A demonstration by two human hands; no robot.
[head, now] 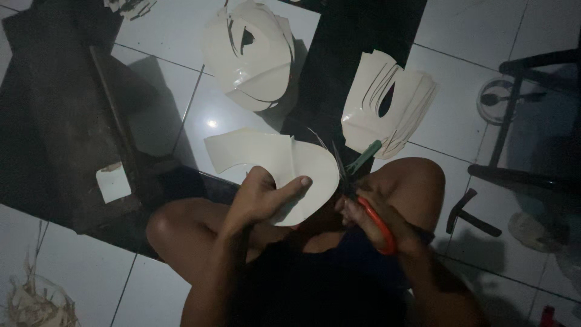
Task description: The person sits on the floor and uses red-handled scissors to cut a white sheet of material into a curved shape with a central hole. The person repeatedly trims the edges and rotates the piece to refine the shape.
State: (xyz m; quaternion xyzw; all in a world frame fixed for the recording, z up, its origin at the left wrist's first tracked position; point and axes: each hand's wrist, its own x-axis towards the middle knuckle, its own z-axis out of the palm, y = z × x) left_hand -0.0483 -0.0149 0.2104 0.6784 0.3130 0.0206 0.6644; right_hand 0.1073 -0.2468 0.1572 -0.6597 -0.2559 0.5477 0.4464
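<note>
My left hand (pixel 261 197) pinches a curved cream sheet (pixel 275 163) over my knees, thumb on top near its inner edge. It looks thin, light and floppy. At three o'clock, my right hand (pixel 369 218) grips orange-handled scissors (pixel 363 194), fingers closed.

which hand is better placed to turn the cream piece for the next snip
Left, probably. The left hand already grips the curved cream piece, thumb on top. The right hand is wrapped around the orange-handled scissors.

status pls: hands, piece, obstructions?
Left hand grips curved cream sheet piece. Right hand closed on orange-handled scissors, blades at the sheet's edge. Nothing between them.
</note>
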